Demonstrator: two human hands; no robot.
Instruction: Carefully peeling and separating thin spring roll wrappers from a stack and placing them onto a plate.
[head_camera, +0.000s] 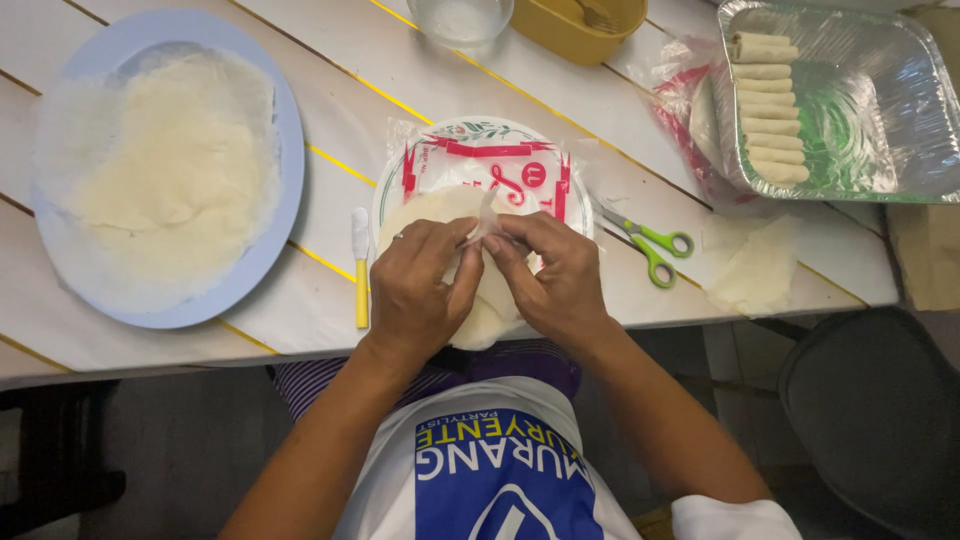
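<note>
A round stack of thin pale wrappers (470, 300) lies half out of a clear printed plastic pack (480, 165) at the table's front edge. My left hand (418, 285) and my right hand (555, 275) rest on the stack side by side. Their fingertips meet at the top, pinching up the edge of one thin wrapper sheet (487, 215). A ring shows on my left hand.
A blue plate (285, 150) with separated wrappers sits at left. A yellow-handled brush (360, 265) lies beside the pack, green scissors (655, 245) at right. A foil tray (880, 100) holds several rolled pieces. A glass bowl (460, 18) and yellow bowl (575, 25) stand behind. Loose wrapper pieces (750, 265) lie near the edge.
</note>
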